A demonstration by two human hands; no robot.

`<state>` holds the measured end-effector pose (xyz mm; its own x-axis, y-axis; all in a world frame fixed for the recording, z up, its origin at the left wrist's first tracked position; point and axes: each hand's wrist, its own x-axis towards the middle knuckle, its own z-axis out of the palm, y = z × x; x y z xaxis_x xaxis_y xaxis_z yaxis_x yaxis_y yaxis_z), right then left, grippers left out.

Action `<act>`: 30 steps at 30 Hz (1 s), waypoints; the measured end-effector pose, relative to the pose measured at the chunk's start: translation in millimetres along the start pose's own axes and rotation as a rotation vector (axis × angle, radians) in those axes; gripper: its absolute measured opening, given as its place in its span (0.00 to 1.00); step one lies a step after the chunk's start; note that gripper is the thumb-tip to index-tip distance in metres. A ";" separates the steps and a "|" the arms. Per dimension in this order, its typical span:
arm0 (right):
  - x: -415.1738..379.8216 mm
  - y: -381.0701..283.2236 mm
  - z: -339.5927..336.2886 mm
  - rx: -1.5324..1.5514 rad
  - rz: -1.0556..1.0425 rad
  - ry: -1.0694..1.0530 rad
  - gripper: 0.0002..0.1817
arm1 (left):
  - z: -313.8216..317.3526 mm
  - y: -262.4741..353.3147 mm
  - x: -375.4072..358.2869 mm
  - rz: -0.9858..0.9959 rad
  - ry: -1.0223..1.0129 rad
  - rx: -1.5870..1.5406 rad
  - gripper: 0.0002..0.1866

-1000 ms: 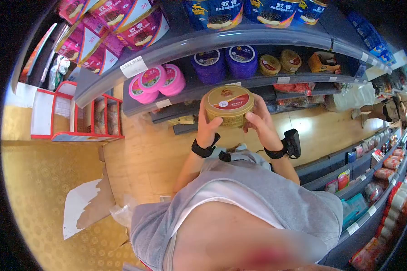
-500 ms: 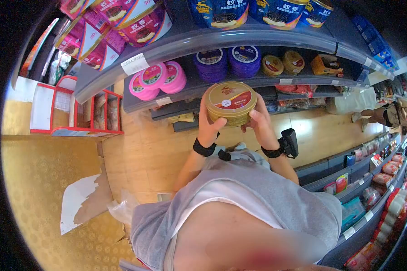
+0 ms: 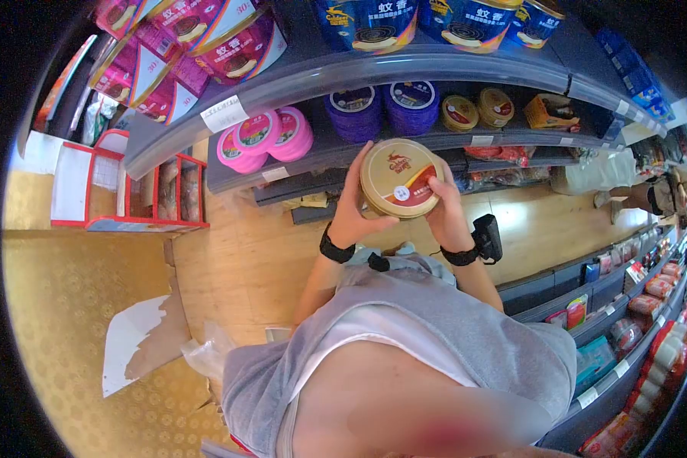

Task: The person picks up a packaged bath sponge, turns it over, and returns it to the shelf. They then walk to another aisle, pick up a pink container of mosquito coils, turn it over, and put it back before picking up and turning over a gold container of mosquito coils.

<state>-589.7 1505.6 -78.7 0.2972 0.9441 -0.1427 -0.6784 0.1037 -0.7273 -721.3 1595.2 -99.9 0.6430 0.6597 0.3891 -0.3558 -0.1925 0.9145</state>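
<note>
A round gold tin (image 3: 393, 169) with a red band, a leaping-deer logo and a small white sticker on its lid is held in front of my body. My left hand (image 3: 353, 210) wraps round its left side, thumb along the lower edge. On the right side my right hand (image 3: 446, 214) grips it, thumb resting on the lid. The tin is tilted, so its lid faces me and most of its side is hidden. Just beyond it, a shelf carries purple round tubs (image 3: 410, 107), pink tubs (image 3: 256, 131) and two smaller gold tins (image 3: 496, 107).
Above, a shelf with a clear price rail (image 3: 404, 62) holds blue mosquito coil tubs (image 3: 466, 23) and magenta ones (image 3: 237, 49). A red-edged rack (image 3: 130, 183) stands at left. Packaged goods fill the shelving (image 3: 618, 336) at right. Another person (image 3: 675, 191) is at the far right.
The gold tin has tipped so that its lid turns more towards me. My right thumb has moved from the tin's side onto the lid, and my left hand has shifted slightly with it.
</note>
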 end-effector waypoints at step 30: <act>9.1 -9.3 -25.1 -0.040 0.215 0.034 0.23 | -9.5 -4.1 7.7 0.125 -0.065 0.470 0.42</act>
<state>-563.8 1505.3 -90.1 0.1715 0.9319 -0.3197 -0.7015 -0.1123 -0.7037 -721.4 1608.0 -101.7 0.6616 0.5666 0.4912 -0.0981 -0.5840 0.8058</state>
